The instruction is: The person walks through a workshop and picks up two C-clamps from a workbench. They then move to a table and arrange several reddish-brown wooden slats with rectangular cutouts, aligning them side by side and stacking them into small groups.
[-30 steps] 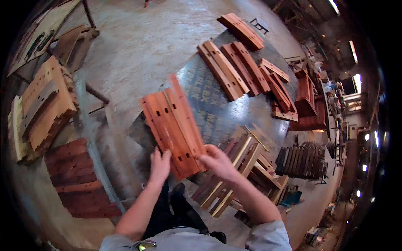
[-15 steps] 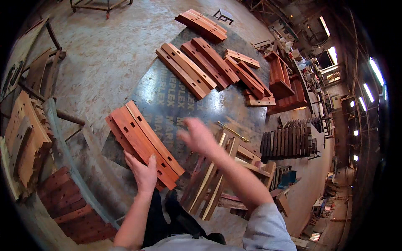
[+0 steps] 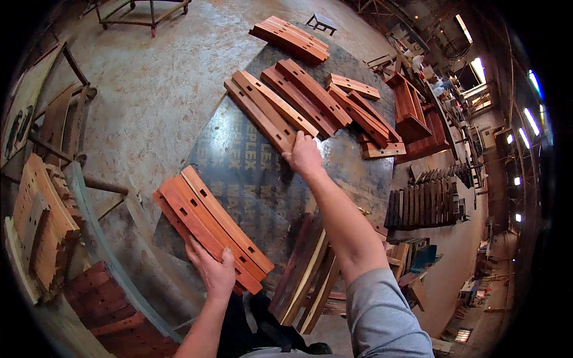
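My left hand (image 3: 215,268) is closed around the near end of a few curved reddish slats (image 3: 206,216) with small square slots, held tilted at the lower left. With my arm stretched forward, my right hand (image 3: 305,156) grips the near end of a browner pair of slotted slats (image 3: 262,107), thumb on one side and fingers over the end. That pair lies on a dark printed sheet (image 3: 239,173). Beside it rests a darker red pair of slats (image 3: 307,95). My right fingers partly cover the ends they hold.
More slats (image 3: 289,39) lie at the sheet's far end, and crossed slats (image 3: 364,116) sit to its right. Pale-edged lumber (image 3: 304,280) stands near my right forearm. Stacked boards (image 3: 48,221) and a curved metal rail (image 3: 107,244) are at the left. A small stool (image 3: 322,22) stands far off.
My right hand has moved forward from above the middle of the sheet and taken hold of the browner slats' near end. My left hand still holds its slats, slightly lower in view.
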A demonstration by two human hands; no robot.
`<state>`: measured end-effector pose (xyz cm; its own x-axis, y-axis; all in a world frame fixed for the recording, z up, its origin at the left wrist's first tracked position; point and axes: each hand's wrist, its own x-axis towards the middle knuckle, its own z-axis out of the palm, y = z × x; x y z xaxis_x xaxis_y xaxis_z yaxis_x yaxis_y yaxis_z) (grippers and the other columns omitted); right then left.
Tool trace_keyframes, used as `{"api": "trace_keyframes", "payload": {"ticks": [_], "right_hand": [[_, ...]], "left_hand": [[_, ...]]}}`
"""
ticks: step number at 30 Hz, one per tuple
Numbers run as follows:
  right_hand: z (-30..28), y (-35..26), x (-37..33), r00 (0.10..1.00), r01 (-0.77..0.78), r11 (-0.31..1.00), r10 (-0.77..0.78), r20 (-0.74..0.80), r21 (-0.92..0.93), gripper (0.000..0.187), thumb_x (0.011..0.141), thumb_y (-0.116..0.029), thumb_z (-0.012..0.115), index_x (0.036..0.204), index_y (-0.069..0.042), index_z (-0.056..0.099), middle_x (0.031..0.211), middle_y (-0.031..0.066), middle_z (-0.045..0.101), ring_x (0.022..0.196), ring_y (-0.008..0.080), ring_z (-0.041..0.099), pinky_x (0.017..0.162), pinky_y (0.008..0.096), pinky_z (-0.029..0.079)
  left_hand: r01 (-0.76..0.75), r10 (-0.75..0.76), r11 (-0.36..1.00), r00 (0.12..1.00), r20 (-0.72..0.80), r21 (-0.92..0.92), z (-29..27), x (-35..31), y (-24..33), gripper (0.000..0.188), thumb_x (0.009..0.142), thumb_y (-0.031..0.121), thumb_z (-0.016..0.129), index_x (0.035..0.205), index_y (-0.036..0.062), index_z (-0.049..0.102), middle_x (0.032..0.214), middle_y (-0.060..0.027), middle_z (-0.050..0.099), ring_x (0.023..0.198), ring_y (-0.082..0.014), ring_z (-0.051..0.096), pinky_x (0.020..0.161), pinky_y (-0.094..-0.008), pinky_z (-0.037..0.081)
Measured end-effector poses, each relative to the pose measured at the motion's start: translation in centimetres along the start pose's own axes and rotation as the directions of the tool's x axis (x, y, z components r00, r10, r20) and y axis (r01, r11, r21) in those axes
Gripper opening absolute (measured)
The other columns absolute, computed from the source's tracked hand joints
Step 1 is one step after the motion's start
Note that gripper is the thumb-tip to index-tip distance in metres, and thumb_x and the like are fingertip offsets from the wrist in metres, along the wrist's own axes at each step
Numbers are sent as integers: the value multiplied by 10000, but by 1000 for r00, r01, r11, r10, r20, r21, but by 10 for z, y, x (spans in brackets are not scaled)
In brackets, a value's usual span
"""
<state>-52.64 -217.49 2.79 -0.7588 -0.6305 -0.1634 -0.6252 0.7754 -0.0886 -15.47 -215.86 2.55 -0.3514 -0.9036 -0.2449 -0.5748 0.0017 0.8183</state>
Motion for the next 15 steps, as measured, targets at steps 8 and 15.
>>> {"api": "trace_keyframes", "payload": {"ticks": [8,15], "right_hand": [[19,-38,-30,991,34,999,-38,-125,-38,600,753,-312,841,1144,-7,503,1091,164,559,1046,343,589,880,435,531],[24,-49,-38,988,87,994,-94,-122,-65,614,815,-227,759,1301,-63,422,1076,182,554,966,343,632,812,457,543]], "left_hand": [[-53,53,999,999,-12,1,4,0,-8,894,902,192,618,1573,9,56,1544,-311,122,1382,-484,294,1120,-502,323],[-50,50,999,999,-8,19,2,0,-4,863,927,157,587,1578,17,38,1555,-301,97,1383,-464,304,1113,-488,349]]}}
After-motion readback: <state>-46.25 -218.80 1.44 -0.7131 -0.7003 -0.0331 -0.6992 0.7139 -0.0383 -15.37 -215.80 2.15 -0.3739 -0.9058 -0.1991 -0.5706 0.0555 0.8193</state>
